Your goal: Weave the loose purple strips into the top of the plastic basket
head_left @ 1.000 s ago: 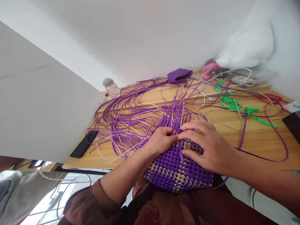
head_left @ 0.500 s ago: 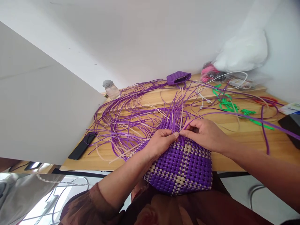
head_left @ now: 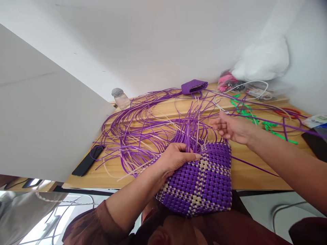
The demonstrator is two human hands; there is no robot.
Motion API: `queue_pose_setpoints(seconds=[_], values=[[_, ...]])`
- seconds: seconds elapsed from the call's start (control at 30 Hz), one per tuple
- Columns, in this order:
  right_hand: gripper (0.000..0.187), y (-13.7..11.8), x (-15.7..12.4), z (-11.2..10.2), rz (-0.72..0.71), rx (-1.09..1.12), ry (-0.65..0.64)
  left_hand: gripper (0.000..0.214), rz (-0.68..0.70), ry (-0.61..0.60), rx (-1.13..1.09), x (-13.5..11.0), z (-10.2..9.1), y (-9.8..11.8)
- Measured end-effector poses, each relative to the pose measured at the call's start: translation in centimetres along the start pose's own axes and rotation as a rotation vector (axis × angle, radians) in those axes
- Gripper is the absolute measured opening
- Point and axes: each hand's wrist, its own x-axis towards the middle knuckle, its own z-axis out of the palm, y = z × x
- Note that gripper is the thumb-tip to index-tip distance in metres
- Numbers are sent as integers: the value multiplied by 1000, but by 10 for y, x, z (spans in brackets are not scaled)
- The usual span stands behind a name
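A purple and beige woven basket [head_left: 212, 180] rests in my lap against the table edge, with many loose strips [head_left: 190, 132] rising from its upper edge. My left hand [head_left: 176, 158] grips that edge, thumb pressed on the outer weave and fingers behind among the strips. Raised above the basket's right corner is my right hand [head_left: 232, 129], fingers loosely curled and the thumb apart from them. No strip shows clearly in its grasp, and a purple strip passes close by it. Another strip [head_left: 255, 166] runs from the basket's right side across the table.
Long purple and beige strands [head_left: 122, 129] spread over the left of the table [head_left: 260, 153]. Around them are a bottle [head_left: 121, 98], a black phone-like slab [head_left: 88, 160], a small purple woven piece [head_left: 194, 87], green strips [head_left: 245, 112], orange-handled scissors [head_left: 288, 112], a white cable and plastic bags.
My right hand has left the basket's edge and moved up and to the right, its fingers loosening. My left thumb has slid slightly right and down on the weave.
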Motion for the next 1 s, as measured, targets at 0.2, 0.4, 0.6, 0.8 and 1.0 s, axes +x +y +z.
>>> queue_pose_setpoints(seconds=[0.2,0.4,0.6,0.8,1.0], values=[[26,-18,-53,21,-147,-437,-292,44,-12,13,1,1,0,1],[17,-36,-74,29,-319,-185,-323,40,60,2,41,1,0,3],[24,-25,-56,47,-63,208,-296,36,153,-8,75,-1,-2,1],[29,-22,-44,48,109,180,-225,35,199,9,139,-3,-1,-1],[21,-37,-43,51,13,-3,-245,34,215,-17,130,0,-2,-1]])
